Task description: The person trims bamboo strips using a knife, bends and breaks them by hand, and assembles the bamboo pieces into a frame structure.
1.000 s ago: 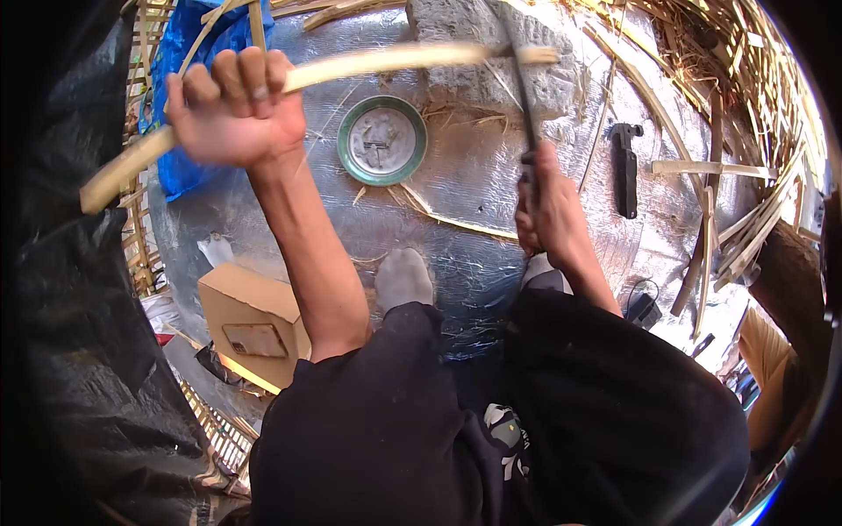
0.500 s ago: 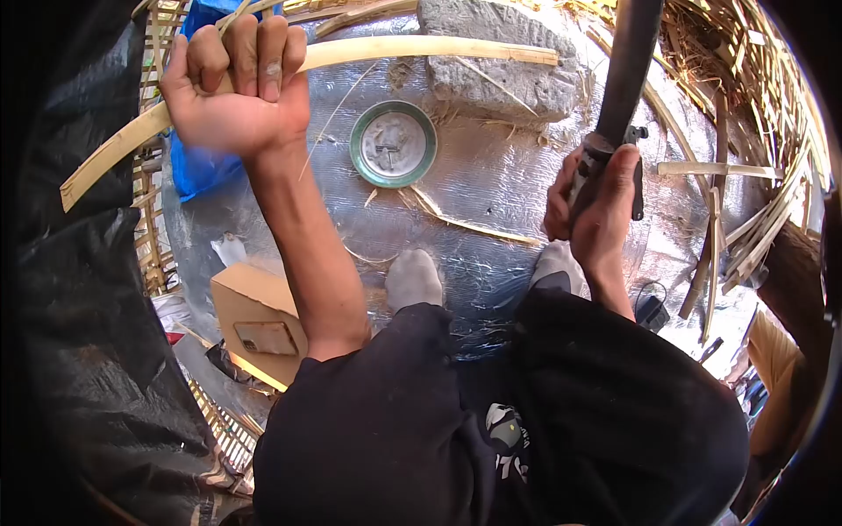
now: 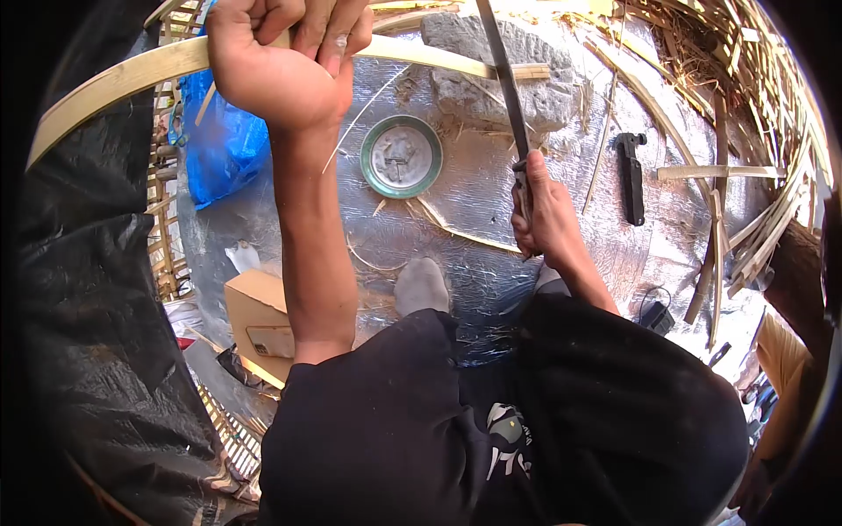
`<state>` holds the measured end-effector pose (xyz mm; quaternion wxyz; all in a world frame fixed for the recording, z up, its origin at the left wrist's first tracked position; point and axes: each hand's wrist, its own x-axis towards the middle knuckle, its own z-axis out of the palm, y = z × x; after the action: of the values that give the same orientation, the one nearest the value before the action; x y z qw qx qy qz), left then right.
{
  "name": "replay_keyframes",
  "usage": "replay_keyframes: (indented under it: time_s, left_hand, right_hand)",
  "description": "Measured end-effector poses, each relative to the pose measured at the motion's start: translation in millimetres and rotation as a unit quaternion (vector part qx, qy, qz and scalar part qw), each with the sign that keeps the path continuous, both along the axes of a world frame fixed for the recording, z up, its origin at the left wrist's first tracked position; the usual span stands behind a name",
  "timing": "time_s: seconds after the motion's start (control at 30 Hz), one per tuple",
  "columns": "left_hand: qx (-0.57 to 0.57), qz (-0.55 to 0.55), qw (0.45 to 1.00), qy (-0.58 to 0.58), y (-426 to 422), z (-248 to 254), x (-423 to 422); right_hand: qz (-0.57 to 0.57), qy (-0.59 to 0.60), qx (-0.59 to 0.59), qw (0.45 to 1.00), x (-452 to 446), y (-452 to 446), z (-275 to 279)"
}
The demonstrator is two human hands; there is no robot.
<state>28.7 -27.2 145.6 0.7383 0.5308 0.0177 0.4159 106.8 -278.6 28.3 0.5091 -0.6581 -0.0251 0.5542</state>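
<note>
A long, curved bamboo strip [image 3: 132, 74] is wrapped in the fingers of my left hand [image 3: 285, 66] at the top left. Its right end lies over the rough grey stone block [image 3: 491, 44]. My right hand [image 3: 545, 210] grips the handle of a long dark knife [image 3: 506, 79]. The blade points up and crosses the strip near its right end, over the block. Whether the edge has cut into the strip cannot be told.
A green-rimmed bowl [image 3: 402, 156] is below the block. The black hammer-like tool [image 3: 630, 178] lies at right, near piled bamboo strips [image 3: 763, 237]. A cardboard box [image 3: 254, 307] with a phone [image 3: 270, 341] stands lower left, below a blue bag [image 3: 224, 149].
Since half a second ago, the knife has come down leftward from its raised position onto the strip's right end. My left hand has moved up and right, still holding the strip.
</note>
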Motion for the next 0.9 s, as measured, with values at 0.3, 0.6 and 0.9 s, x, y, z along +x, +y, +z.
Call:
replay_keyframes:
  time_s: [0.3, 0.6, 0.9]
  left_hand:
    - [-0.006, -0.038, 0.999, 0.006, 9.0, 1.8, -0.2]
    - [0.061, -0.004, 0.997, 0.053, -49.0, 15.6, 85.1]
    - [0.290, -0.042, 0.944, 0.148, -86.4, 24.0, 146.9]
  right_hand:
    - [-0.119, -0.075, 0.177, 0.974, -3.0, -2.0, 18.7]
    - [0.027, -0.048, -0.003, 0.998, -12.2, 5.1, -8.2]
    - [0.002, -0.008, 0.011, 1.000, -8.8, -0.7, -12.8]
